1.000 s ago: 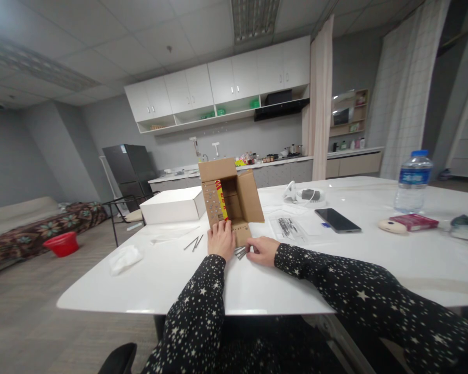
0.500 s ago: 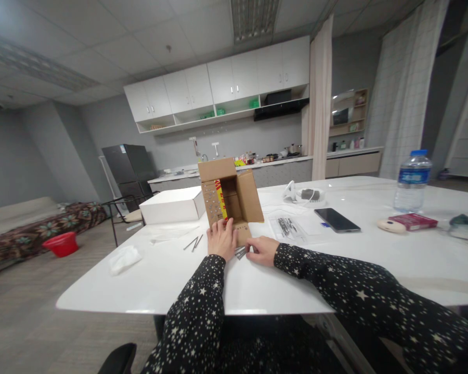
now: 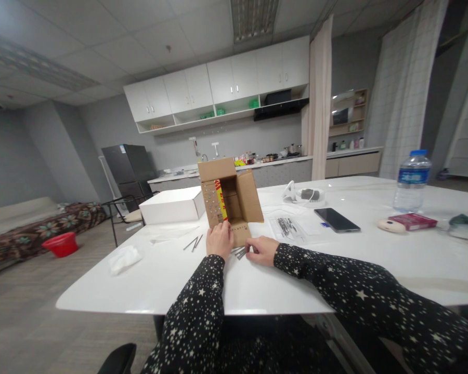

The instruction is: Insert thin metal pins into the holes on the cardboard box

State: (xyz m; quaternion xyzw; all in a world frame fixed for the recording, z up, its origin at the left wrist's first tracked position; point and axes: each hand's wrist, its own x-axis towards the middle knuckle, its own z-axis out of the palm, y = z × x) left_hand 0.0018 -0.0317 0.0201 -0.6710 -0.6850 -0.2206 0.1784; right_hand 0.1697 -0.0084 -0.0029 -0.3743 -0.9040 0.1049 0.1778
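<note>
An open cardboard box (image 3: 249, 200) stands tilted on the white table (image 3: 148, 280), its flaps spread and its opening facing me. Red-and-yellow tape and many small silvery dots mark its left face. My left hand (image 3: 219, 240) is at the lower front corner of the box, fingers bent together against the cardboard; whatever is under the fingertips is hidden. Just right of it, my right hand (image 3: 262, 251) rests on the table, thumb and fingers pinched at the ends of several metal nails (image 3: 239, 253). A few more loose nails (image 3: 193, 243) lie left of my left hand.
A white box (image 3: 171, 206) stands behind on the left, with a crumpled tissue (image 3: 125, 259) nearer me. Rightward are a clear plastic bag of metal pieces (image 3: 288, 228), a phone (image 3: 337, 220), a white corded device (image 3: 310, 195), a maroon pack (image 3: 419, 222) and a water bottle (image 3: 412, 182).
My left hand has shifted slightly left and down, its fingers drawn closer together, uncovering more of the box's lower flap. My right hand and the box look unmoved.
</note>
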